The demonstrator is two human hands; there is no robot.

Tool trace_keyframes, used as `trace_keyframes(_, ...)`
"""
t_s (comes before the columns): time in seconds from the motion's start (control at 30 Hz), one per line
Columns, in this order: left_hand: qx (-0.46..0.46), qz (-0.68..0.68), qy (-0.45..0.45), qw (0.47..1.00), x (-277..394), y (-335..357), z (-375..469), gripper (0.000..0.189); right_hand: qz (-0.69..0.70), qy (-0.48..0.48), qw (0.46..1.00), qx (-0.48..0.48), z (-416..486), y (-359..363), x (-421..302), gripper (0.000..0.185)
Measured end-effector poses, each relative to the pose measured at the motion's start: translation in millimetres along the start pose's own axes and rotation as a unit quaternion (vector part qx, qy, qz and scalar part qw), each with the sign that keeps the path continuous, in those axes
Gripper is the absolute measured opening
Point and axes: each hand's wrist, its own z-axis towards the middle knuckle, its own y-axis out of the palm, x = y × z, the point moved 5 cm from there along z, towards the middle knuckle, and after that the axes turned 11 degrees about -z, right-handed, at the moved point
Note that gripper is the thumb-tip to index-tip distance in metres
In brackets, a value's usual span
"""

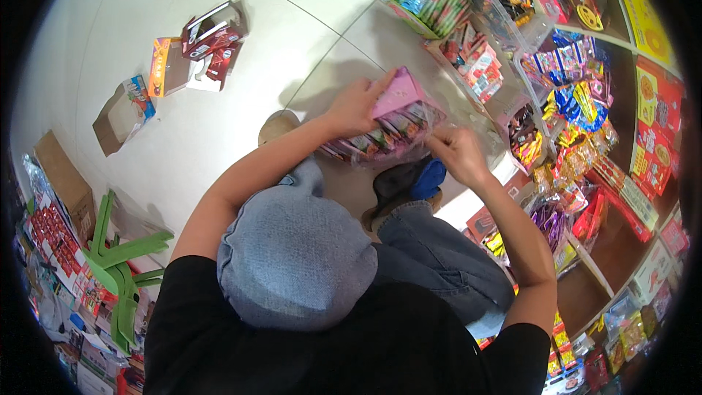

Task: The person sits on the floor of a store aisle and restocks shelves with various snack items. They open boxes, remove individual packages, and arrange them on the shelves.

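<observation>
Before my knees is a pink carton (399, 94) of wrapped snacks, tilted, with clear plastic film (436, 112) loose around its right side. My left hand (356, 105) grips the carton along its far left edge, thumb and fingers spread over it. At the near right corner, my right hand (459, 152) pinches the film between thumb and fingers. A row of small printed packets (390, 134) shows inside the carton. Its underside is hidden, and the right fingertips are partly blurred. A shoe with a blue part (429, 178) lies just below the carton.
Candy shelves (595, 263) with clear bins (526, 38) curve along my right. Open boxes of packets (384, 0) stand on the floor ahead. Emptied cartons (214, 38) lie on the tiles to the left. A green plastic stool-like frame (118, 274) and a brown cardboard box (68, 184) stand near-left.
</observation>
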Motion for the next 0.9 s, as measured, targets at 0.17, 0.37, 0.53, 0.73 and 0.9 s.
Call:
trace_keyframes(0.17,0.036,-0.001,-0.043,0.998,-5,2,0,0.104,-0.105,0.129,0.986,0.006,16,-10,-2,0.044)
trace_keyframes(0.37,0.071,0.013,-0.085,0.994,-6,3,-6,0.107,-0.317,0.062,0.942,0.096,66,-18,-35,0.057)
trace_keyframes(0.53,0.086,-0.014,-0.054,0.995,-3,-2,-11,0.108,-0.164,0.049,0.975,-0.14,94,-15,4,0.051)
trace_keyframes(0.73,0.134,0.033,0.105,0.985,33,-28,2,0.085,-0.06,-0.038,0.994,-0.084,84,5,0,0.039)
trace_keyframes(0.9,-0.066,0.094,0.037,0.993,41,-23,36,0.052,-0.119,-0.101,0.987,-0.029,69,11,-26,0.036)
